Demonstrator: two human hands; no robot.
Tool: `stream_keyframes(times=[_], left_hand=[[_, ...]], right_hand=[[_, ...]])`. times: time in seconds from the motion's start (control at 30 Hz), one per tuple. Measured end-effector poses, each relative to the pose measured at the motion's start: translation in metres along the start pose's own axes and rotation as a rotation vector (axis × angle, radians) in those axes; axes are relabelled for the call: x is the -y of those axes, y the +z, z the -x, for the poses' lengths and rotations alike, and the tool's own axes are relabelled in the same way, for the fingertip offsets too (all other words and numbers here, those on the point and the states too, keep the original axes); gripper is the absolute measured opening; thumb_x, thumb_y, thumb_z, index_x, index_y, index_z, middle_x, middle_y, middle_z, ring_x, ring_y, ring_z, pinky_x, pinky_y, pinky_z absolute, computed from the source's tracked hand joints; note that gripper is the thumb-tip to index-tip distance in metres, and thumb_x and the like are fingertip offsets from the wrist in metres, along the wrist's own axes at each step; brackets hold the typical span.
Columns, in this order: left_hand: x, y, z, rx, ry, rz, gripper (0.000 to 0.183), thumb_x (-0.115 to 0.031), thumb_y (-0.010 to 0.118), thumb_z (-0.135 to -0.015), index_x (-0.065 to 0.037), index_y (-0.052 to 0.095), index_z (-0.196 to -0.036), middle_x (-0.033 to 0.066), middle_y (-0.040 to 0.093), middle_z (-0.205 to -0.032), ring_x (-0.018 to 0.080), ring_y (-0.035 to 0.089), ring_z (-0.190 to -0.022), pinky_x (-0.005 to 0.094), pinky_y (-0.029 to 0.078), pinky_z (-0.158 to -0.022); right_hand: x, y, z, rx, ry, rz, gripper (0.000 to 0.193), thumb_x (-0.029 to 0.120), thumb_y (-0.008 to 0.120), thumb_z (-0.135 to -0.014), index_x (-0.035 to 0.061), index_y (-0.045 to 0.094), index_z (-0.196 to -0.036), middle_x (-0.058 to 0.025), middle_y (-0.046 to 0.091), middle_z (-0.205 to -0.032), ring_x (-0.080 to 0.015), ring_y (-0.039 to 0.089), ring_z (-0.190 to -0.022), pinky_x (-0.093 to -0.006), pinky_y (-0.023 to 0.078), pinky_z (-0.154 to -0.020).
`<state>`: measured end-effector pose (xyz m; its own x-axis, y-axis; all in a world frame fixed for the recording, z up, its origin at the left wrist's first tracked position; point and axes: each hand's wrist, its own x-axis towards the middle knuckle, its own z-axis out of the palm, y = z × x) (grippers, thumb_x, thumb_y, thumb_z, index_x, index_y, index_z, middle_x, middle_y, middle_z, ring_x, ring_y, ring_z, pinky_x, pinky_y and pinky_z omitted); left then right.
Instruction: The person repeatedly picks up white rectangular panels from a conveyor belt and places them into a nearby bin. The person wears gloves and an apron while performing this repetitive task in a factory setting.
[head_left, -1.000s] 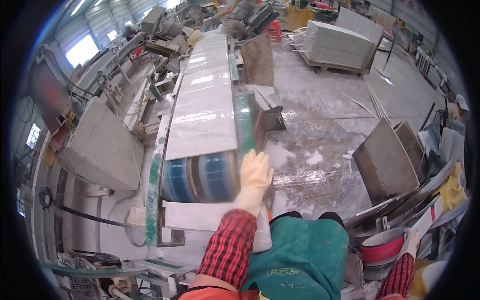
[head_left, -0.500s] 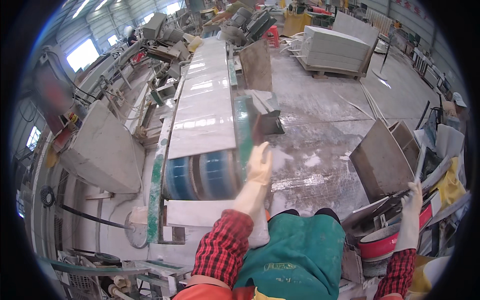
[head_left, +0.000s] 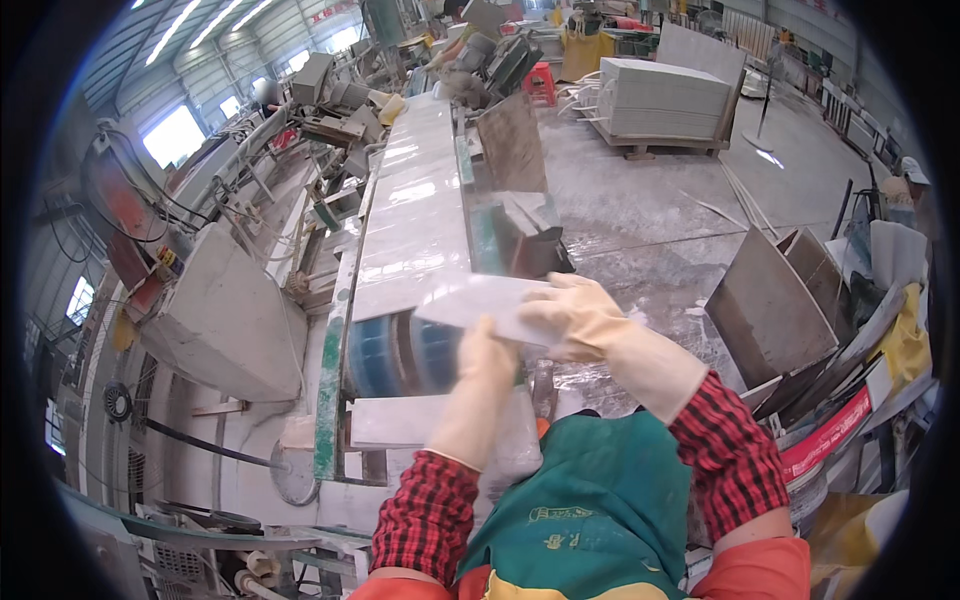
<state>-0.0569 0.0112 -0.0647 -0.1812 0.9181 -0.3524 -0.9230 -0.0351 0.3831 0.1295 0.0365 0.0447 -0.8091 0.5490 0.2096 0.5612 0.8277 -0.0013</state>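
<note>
The left hand and right hand grip the sheet, probably light, stiff, brittle, perhaps slick, so best held by its edges.

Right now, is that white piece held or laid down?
Held: the white piece has the right grip on its right end, the left grip at its near edge. Cannot tell whether its left end touches the slabs.

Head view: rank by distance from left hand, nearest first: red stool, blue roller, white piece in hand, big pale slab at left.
1. White piece: at the left hand, by its fingertips.
2. Blue roller: just left of that hand.
3. Pale slab: farther left.
4. Red stool: far back.
</note>
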Motion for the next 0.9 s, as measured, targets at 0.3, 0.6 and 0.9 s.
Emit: stream_keyframes(times=[0.3,0.6,0.9], left_hand=[[-0.125,-0.082,-0.028,-0.442,0.327,-0.102,0.035,-0.013,0.044,-0.102,0.007,0.044,-0.131,0.0241,0.053,-0.134,0.0425,0.054,-0.124,0.0563,0.051,-0.101],[-0.124,-0.105,-0.074,-0.445,0.350,-0.018,0.041,-0.002,0.046,-0.098,0.001,0.036,-0.138,0.0246,0.048,-0.135,0.0443,0.056,-0.120,0.0613,0.054,-0.094],[-0.120,-0.093,-0.078,-0.488,0.336,-0.099,0.033,-0.015,0.046,-0.104,0.002,0.043,-0.132,0.0178,0.057,-0.130,0.0373,0.062,-0.113,0.0457,0.060,-0.091]], right_hand=[[-0.063,0.025,0.071,-0.165,0.308,-0.164,0.047,0.034,0.078,-0.074,0.0168,0.067,-0.116,-0.0061,0.065,-0.116,-0.0270,0.059,-0.114,-0.0398,0.050,-0.098],[-0.121,0.002,0.417,-0.102,1.423,0.208,0.052,0.029,0.069,-0.082,0.0072,0.061,-0.129,-0.0168,0.061,-0.128,-0.0337,0.055,-0.122,-0.0416,0.043,-0.105],[-0.089,0.038,0.554,-0.069,1.691,0.478,0.053,0.036,0.060,-0.094,0.0108,0.053,-0.140,-0.0153,0.054,-0.141,-0.0326,0.051,-0.129,-0.0419,0.040,-0.108]])
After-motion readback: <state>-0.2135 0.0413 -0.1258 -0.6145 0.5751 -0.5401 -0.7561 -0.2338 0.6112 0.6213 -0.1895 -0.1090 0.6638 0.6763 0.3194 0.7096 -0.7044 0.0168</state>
